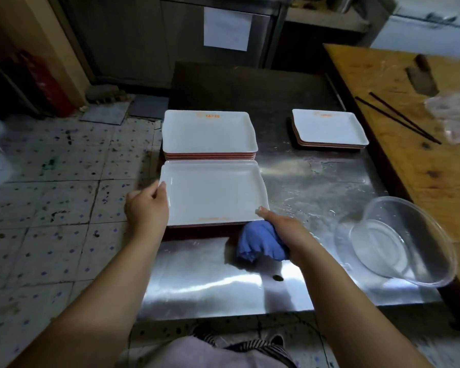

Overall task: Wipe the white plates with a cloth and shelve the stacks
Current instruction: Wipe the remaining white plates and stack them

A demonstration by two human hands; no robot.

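Near stack of white rectangular plates at the steel table's left edge, close to the body. Left hand gripping the top plate's left rim, thumb over the lip, fingers curled underneath. Right hand at the front right corner, thumb tip touching the rim, remaining fingers bunched round a blue cloth. Cloth wadded, hanging below the palm, resting on the steel just in front of the stack.

Directly behind and touching, a second stack, taller, orange print near its far rim, pinkish undersides showing along the edge. Third stack, lower, well apart on the right side of the table, orange print at its far rim too. Tabletop wet in the middle, streaked between the stacks. Small dark speck on the steel near the front.

Clear plastic bowl tilted at the table's right edge, leaning against the wooden counter. On that counter: cleaver, two dark chopsticks, crumpled clear bag.

Behind the table, a metal cabinet with a sheet of paper stuck on its door. Left of the table, spotted, stained floor tiles; something red against the far wall, too dark to identify.
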